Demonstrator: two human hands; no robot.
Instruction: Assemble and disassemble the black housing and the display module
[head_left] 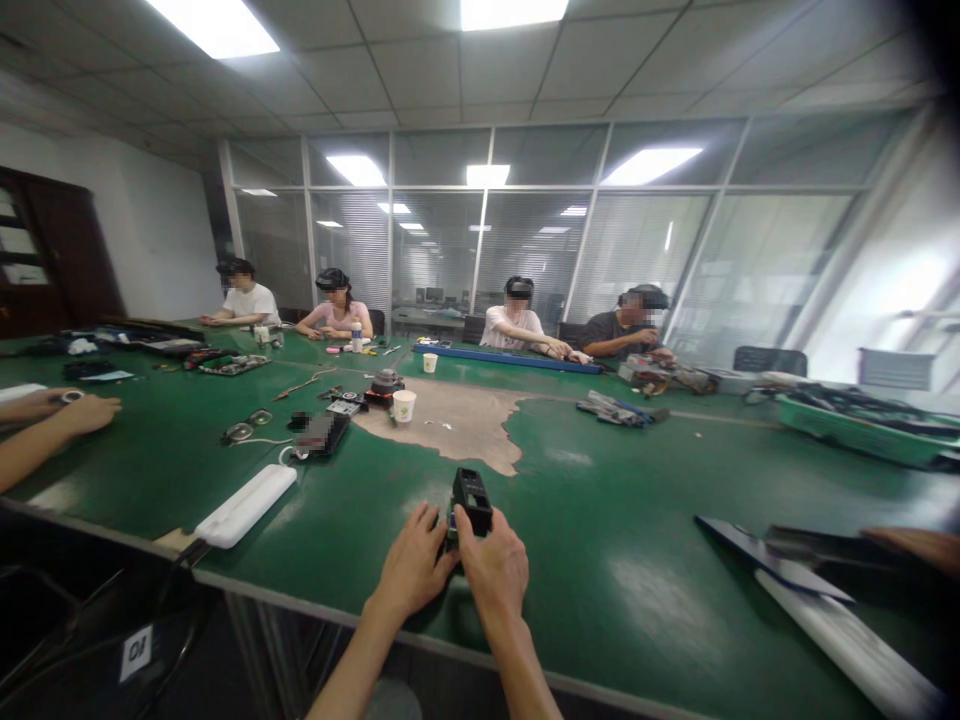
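Green basket point(862, 432) cut off; person's right-edge hand point(919, 545) blurred.

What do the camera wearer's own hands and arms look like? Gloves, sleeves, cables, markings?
Ordinary human hands. Left hand and right hand are both bare, no gloves. No sleeve shows on the left forearm or right forearm. No watch, bracelet, cable or marking visible on either. Too small to judge nail detail.

Ceiling panels point(514, 12) light the room brightly, glaring off the green surface point(600, 500) right of the right hand point(495, 562). Wide-angle distortion bends the edges; the far right blurs, its upper corner dark. Faces are pixelated.
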